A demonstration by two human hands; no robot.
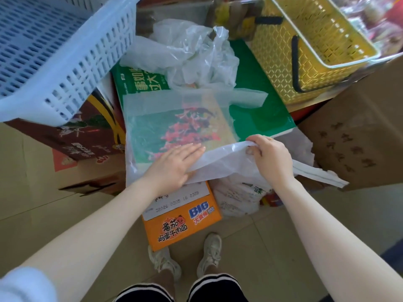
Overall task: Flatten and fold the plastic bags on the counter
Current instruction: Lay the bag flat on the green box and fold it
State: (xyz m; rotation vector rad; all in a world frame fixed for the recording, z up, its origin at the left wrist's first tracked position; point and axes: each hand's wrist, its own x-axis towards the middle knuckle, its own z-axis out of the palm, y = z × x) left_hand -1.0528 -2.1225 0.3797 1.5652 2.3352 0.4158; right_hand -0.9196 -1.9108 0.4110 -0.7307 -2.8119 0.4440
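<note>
The bag (174,118) lies flat on the green box (257,101). The left hand (174,164) presses it, palm open; the right hand (270,158) pinches its folded near edge. Baskets crowd both sides.

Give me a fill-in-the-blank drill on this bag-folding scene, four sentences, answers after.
1. The left hand lies ____ on the flattened bag.
2. The right hand pinches the bag's ____ edge, lifting it off the box.
3. The flattened bag lies on a ____ box.
4. Beyond it sits a crumpled bag, with a ____ basket to its right.

Missing words: flat; near; green; yellow
</note>
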